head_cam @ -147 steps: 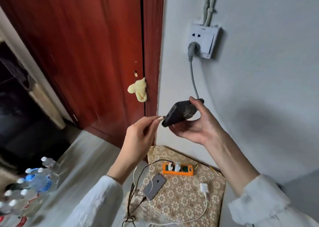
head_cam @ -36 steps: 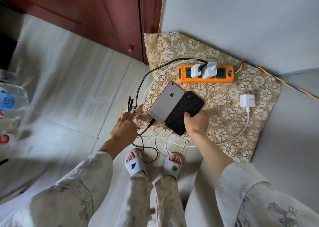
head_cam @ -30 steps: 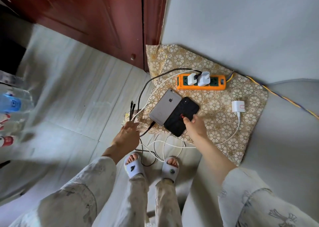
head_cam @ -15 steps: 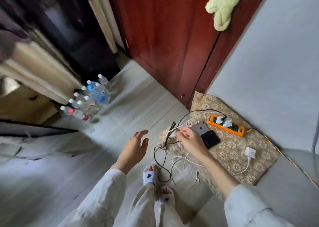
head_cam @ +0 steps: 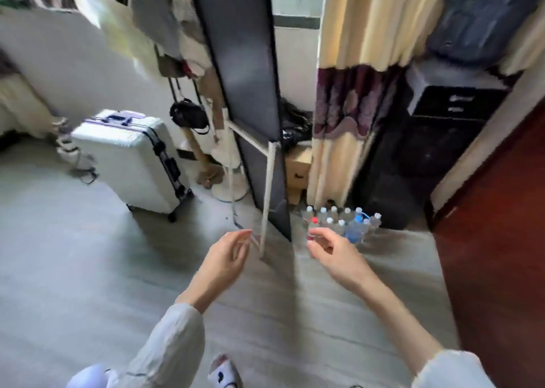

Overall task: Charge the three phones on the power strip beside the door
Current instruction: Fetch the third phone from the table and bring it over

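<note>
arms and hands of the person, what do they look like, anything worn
Both hands are bare, the left hand and the right hand, with no rings or watch showing. Loose pale grey-white sleeves cover the forearms, ending short of the wrists.

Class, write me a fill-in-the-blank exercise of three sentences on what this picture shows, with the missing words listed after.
1. Both the left hand and the right hand hold ____.
2. The suitcase standing on the floor is ____ in colour.
3. The cluster of bottles stands at the foot of the ____.

Missing words: nothing; white; curtain
</note>
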Demonstrator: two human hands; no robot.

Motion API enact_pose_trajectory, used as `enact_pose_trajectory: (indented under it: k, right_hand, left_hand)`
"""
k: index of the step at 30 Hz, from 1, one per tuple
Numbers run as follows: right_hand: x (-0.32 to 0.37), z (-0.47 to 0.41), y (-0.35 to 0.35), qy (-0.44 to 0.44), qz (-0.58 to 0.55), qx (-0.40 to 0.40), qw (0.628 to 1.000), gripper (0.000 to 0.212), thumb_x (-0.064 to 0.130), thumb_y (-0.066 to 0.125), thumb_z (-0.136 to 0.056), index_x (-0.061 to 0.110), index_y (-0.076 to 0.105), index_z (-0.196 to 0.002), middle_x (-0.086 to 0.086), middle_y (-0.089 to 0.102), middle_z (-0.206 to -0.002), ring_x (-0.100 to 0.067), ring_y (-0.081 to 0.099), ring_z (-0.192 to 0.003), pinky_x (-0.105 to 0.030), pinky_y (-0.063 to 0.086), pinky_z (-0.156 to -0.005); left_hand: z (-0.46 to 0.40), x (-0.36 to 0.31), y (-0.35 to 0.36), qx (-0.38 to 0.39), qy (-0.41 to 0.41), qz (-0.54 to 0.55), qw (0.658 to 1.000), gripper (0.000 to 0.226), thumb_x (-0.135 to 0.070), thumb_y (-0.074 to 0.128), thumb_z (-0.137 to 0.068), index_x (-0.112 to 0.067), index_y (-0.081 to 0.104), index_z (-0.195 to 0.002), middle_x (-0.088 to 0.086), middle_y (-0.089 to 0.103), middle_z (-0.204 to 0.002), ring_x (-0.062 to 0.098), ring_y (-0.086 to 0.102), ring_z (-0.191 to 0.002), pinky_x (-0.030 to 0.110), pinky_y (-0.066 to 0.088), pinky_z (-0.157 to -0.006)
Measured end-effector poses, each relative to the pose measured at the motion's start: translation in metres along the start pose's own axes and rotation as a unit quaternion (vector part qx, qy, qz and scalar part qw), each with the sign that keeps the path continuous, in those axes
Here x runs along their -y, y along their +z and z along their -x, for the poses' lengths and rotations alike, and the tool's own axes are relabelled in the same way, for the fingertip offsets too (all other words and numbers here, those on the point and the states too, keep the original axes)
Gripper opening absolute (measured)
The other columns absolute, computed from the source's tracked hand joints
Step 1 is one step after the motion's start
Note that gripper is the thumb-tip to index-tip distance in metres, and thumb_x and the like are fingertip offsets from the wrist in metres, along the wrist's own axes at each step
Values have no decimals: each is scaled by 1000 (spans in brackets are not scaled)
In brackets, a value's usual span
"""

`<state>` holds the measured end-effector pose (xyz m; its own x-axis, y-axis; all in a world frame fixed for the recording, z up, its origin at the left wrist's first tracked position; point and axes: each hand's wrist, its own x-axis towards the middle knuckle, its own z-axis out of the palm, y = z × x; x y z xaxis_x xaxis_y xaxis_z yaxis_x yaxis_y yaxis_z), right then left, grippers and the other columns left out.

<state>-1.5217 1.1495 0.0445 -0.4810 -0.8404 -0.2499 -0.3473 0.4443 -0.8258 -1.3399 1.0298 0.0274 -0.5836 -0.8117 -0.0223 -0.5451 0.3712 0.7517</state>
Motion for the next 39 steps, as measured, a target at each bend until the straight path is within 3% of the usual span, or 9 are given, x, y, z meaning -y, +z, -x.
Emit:
enact_pose_trajectory:
  k: [3, 7, 14, 19, 31, 39]
  right_hand:
    - [70, -47, 56, -69, 28, 46, 996, 30, 25, 56, -88, 18, 57, -117, -1, 65, -101, -16, 62, -96, -34, 46, -95]
    - [168, -112, 142, -139, 39, 109, 984, 28, 27, 55, -89, 21, 57, -117, 1, 66, -103, -16, 63, -96, -26, 47, -87]
    - [323, -190, 300, -219, 20, 232, 948, 26, 22, 54, -90, 20, 57, -116, -9, 67, -106, -25, 64, -97, -37, 51, -85]
    - [407, -239, 392, -269, 23, 298, 916, 24, 22, 54, -90, 19, 57, -114, -9, 69, -106, -21, 66, -96, -37, 50, -92]
    - [593, -393, 619, -353, -13, 400, 846, 25, 18, 52, -91, 12, 57, -115, -12, 69, -99, -23, 67, -89, -32, 51, -83]
    - [699, -445, 764, -376, -10, 469, 799, 26, 24, 51, -92, 15, 57, -115, -5, 70, -96, -16, 67, -87, -28, 52, -82]
  left_hand:
    - [-13, 47, -76, -65, -24, 15, 997, 28, -12, 51, -90, -11, 59, -117, 5, 63, -116, 15, 60, -99, 29, 47, -92]
    - [-37, 111, -183, -144, -52, 25, 988, 29, -12, 49, -91, -12, 58, -118, 4, 63, -116, 15, 60, -101, 29, 47, -92]
    - [-44, 218, -339, -256, -119, 1, 959, 28, -14, 48, -91, -16, 58, -118, 2, 64, -116, 12, 60, -103, 29, 47, -93]
    - [-54, 287, -417, -318, -175, -3, 932, 27, -15, 47, -92, -17, 58, -117, 1, 63, -116, 7, 58, -100, 22, 44, -90]
    - [-132, 437, -607, -422, -284, -21, 861, 30, -20, 44, -94, -22, 54, -122, -8, 60, -113, 5, 55, -101, 19, 38, -88]
    - [-153, 539, -710, -477, -315, -13, 821, 29, -21, 44, -93, -26, 54, -120, -12, 59, -111, -2, 54, -104, 8, 37, -81]
